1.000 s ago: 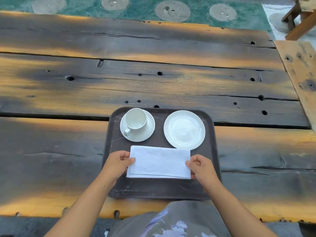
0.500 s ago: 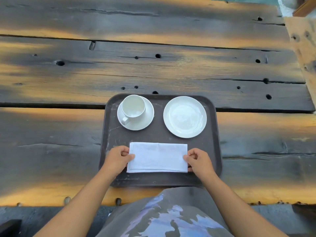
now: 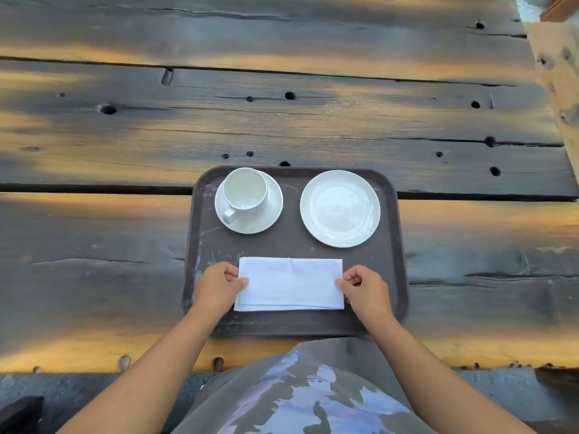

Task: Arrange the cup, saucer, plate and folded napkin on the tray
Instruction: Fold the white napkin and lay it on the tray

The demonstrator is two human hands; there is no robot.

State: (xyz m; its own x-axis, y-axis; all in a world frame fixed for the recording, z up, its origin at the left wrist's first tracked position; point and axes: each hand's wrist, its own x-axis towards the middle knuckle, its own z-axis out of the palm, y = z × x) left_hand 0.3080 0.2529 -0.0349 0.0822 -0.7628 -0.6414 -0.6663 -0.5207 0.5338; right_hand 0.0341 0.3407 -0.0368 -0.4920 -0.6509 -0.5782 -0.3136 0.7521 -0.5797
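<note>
Near the counter's front edge lies the brown tray. On its near part lies the folded white napkin. The left hand pinches its left short edge, and the right hand pinches its right short edge. The cloth is light and soft, so I judge that holding both ends keeps the fold flat. Farther back, the cup stands on its saucer at the tray's far left, and the plate lies at its far right. This china looks fragile and smooth; it is better taken by the rim.

head-worn view, steeply downward, close over tray
</note>
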